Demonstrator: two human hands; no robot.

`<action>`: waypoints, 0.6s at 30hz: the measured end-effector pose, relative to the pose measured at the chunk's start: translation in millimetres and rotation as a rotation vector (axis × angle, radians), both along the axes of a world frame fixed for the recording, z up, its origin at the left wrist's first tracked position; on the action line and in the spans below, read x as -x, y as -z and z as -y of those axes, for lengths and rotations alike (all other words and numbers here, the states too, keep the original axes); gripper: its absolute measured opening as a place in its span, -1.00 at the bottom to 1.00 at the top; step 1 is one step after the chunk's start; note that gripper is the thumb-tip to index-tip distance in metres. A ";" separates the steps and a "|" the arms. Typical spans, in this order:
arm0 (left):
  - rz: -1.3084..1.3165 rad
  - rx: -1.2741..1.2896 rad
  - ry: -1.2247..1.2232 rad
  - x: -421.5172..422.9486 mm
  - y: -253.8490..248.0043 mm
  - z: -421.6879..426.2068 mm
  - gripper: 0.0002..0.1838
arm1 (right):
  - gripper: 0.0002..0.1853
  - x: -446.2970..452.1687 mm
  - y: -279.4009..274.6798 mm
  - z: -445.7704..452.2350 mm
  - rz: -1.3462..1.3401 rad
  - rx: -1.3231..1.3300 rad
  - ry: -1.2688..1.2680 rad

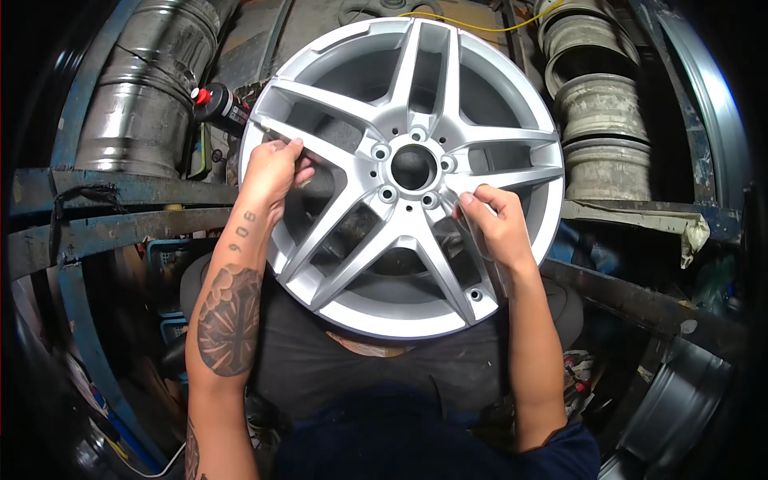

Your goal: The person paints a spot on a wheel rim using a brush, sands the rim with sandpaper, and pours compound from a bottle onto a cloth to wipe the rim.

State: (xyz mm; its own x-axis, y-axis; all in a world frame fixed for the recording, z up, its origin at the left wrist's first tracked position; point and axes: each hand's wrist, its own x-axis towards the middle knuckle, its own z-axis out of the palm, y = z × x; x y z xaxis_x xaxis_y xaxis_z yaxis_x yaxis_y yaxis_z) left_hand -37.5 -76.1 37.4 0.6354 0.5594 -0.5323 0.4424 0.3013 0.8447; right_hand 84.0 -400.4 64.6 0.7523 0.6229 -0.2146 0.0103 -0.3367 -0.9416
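A silver alloy wheel rim [424, 232] with split spokes lies face up in front of me, tilted over my lap. My left hand [276, 172] is at the left spoke, thumb and forefinger pinched together over its edge. Whatever those fingertips hold, if anything, is too small to tell. Right of the hub hole, my right hand [494, 228] is closed in a pinch over the lower right spoke. From it a thin, see-through strip [470, 232] seems to hang down along the spoke; its kind is unclear.
A black bottle with a red cap [220, 106] stands at the rim's left edge. Bare metal wheel barrels [136, 104] are stacked at left, more dull barrels [602, 108] at right. Blue metal frame bars [120, 190] flank me. A yellow cable [496, 29] runs behind.
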 end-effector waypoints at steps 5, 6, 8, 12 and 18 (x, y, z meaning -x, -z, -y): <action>-0.020 -0.039 0.005 -20.7 0.2 -4.9 -0.74 | -0.71 11.8 4.1 -13.2 -0.063 0.019 0.169; -0.035 -0.070 0.023 -30.5 4.7 -10.9 -0.76 | -0.70 15.9 1.3 -16.0 -0.050 0.023 0.160; -0.030 -0.111 -0.035 -56.0 12.4 -16.8 -0.77 | -0.69 27.2 2.3 -25.0 -0.080 -0.056 0.162; 0.126 -0.174 -0.255 -99.4 15.2 2.4 -0.69 | -0.71 40.4 -11.3 -36.9 -0.260 0.007 0.061; 0.072 -0.124 -0.210 -111.0 18.3 5.6 -0.56 | -0.75 28.7 -32.9 -24.2 0.252 0.379 -0.486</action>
State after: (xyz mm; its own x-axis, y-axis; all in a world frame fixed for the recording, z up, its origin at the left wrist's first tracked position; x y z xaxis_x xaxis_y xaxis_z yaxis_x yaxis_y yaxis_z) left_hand 73.5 -81.7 19.1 0.5326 0.7413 -0.4085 0.3182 0.2718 0.9082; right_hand 55.3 -376.2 97.6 0.4604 0.8202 -0.3395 0.4490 -0.5451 -0.7080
